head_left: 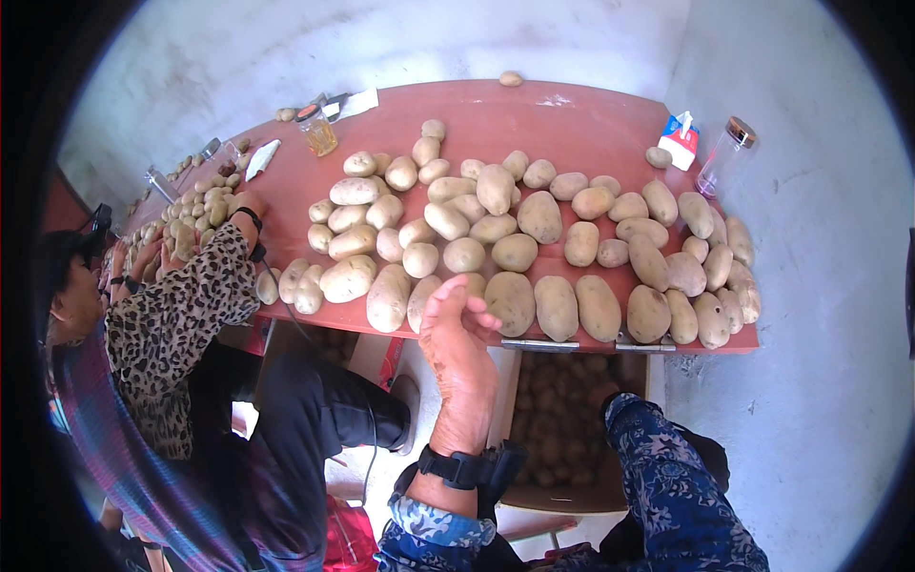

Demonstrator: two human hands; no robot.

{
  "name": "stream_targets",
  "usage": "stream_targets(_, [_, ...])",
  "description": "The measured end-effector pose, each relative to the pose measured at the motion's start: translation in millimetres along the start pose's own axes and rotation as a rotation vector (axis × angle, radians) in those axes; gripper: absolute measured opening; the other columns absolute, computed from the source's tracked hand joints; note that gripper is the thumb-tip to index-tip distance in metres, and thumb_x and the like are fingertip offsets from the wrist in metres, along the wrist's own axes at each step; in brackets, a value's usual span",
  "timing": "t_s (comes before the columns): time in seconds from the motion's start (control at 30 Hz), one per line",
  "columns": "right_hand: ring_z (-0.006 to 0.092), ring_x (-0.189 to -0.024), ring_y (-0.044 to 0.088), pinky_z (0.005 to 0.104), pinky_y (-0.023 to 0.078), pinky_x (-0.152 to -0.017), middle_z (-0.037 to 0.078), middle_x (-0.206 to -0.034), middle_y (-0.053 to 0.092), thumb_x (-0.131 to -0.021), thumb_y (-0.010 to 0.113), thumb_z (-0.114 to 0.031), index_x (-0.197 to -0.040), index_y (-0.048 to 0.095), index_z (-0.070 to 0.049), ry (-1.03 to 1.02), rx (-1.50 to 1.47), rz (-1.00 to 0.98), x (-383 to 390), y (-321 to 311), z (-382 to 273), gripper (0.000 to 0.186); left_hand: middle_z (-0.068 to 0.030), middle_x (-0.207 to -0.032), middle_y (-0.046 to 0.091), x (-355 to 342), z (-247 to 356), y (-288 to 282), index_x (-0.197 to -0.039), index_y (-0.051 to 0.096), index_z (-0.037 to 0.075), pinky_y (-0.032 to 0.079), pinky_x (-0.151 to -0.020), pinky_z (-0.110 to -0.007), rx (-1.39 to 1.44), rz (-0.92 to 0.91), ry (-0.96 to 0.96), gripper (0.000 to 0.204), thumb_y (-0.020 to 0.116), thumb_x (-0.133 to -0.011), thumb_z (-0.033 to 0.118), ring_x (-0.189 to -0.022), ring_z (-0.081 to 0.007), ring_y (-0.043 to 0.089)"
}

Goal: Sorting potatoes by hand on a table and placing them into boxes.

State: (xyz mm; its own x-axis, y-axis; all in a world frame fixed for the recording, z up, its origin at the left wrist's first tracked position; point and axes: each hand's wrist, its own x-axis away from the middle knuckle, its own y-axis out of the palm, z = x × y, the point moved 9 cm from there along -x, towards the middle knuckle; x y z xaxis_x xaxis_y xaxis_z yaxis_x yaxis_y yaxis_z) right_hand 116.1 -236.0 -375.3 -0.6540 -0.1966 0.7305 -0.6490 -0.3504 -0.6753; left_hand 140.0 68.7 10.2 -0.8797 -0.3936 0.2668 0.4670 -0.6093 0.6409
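Many tan potatoes (pixel 539 216) lie in rows on a red table (pixel 572 119). My left hand (pixel 459 348), with a black watch on its wrist, reaches up to the table's front edge. Its fingers are loosely apart and touch a front-row potato (pixel 474 282) without holding it. My right arm, in a blue patterned sleeve (pixel 667 467), reaches down toward a box of potatoes (pixel 562 429) under the table. My right hand (pixel 602 393) is dim at the box's rim, and its fingers are hidden.
A person in a leopard-print sleeve (pixel 181 305) sits at the left, one hand (pixel 247 206) among smaller potatoes (pixel 205 202). On the table stand an amber jar (pixel 317 131), a clear bottle (pixel 721 153) and a small carton (pixel 679 140). A white wall stands behind and to the right.
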Motion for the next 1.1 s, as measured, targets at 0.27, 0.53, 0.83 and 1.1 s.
stream_targets(0.27, [0.03, -0.096, 0.066, 0.0443, 0.051, -0.083, 0.012, -0.104, 0.068, -0.089, 0.045, -0.023, -0.1, 0.071, -0.011, 0.023, -0.059, 0.16, -5, 6, 1, 0.031, -0.0025, -0.07, 0.054, -4, -2, -2, -0.105, 0.059, 0.002, 0.048, -0.055, -0.028, -0.003, -0.003, -0.007, 0.02, 0.054, -0.09, 0.013, -0.056, -0.0139, 0.052])
stream_targets(0.53, [0.031, -0.11, 0.059, 0.0399, 0.045, -0.095, 0.014, -0.119, 0.062, -0.094, 0.04, -0.036, -0.115, 0.063, -0.009, -0.097, -0.31, 0.175, 15, -31, -34, 0.041, -0.002, -0.069, 0.054, -7, -3, -2, -0.105, 0.059, 0.002, 0.049, -0.054, -0.029, 0.022, -0.006, -0.024, 0.019, 0.054, -0.09, 0.014, -0.055, -0.0133, 0.053])
stream_targets(0.83, [0.0304, -0.107, 0.06, 0.0386, 0.047, -0.091, 0.012, -0.113, 0.064, -0.086, 0.051, -0.016, -0.116, 0.061, -0.01, -0.917, -0.395, 0.487, 94, -118, -113, 0.032, -0.0021, -0.07, 0.054, -9, 1, -7, -0.105, 0.058, 0.002, 0.049, -0.054, -0.028, 0.056, 0.025, -0.011, 0.019, 0.054, -0.09, 0.013, -0.056, -0.0128, 0.052])
stream_targets(1.1, [0.0235, -0.083, 0.062, 0.0361, 0.048, -0.071, 0.009, -0.088, 0.064, -0.073, 0.063, -0.015, -0.101, 0.06, -0.01, -0.563, -0.123, -0.352, 155, -205, -165, 0.028, -0.0018, -0.07, 0.054, -6, 5, -8, -0.105, 0.059, 0.003, 0.048, -0.054, -0.027, 0.09, 0.015, -0.031, 0.019, 0.054, -0.09, 0.013, -0.056, -0.0122, 0.051])
